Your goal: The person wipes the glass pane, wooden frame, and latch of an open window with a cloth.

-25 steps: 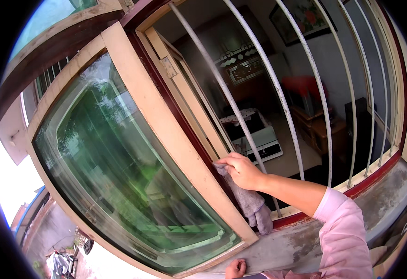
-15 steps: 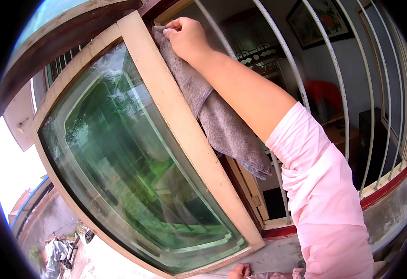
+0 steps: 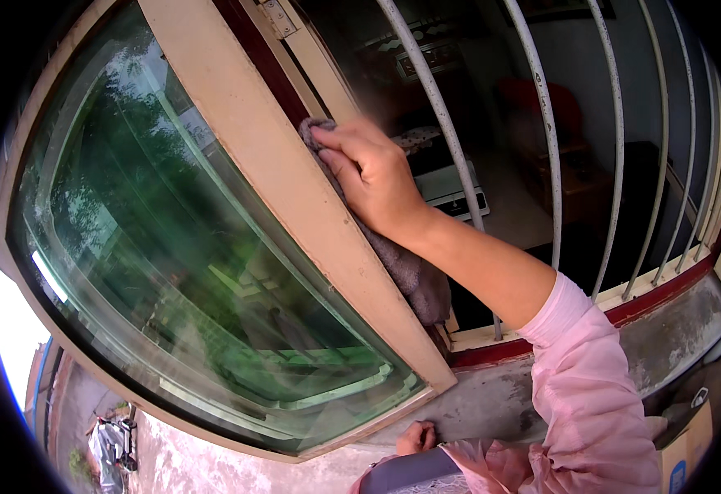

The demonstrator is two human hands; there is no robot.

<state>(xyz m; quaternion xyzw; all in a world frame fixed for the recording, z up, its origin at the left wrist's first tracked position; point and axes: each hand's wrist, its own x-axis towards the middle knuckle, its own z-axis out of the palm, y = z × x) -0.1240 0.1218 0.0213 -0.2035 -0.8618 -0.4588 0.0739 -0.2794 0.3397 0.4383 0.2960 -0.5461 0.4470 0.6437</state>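
Note:
My right hand (image 3: 373, 177) is closed on a grey-brown cloth (image 3: 414, 276), pinching its upper part against the inner edge of a window sash. The rest of the cloth hangs down along that edge under my wrist. The sash has a cream painted frame (image 3: 245, 140) and green reflecting glass (image 3: 171, 239); it stands swung out from the window opening. Low in the view, beside the concrete wall, my left hand (image 3: 416, 438) is curled into a loose fist with nothing visible in it.
White metal bars (image 3: 541, 107) cross the opening to the right, above a dark red sill (image 3: 624, 311) and a concrete ledge (image 3: 673, 346). A hinge (image 3: 278, 18) sits on the cream frame above. A cardboard box (image 3: 688, 449) is at lower right; a covered vehicle (image 3: 113, 445) stands far below left.
My right hand has moved down the sash edge with the cloth, which is now more bunched under the hand. The view has shifted, and my left hand shows more fully.

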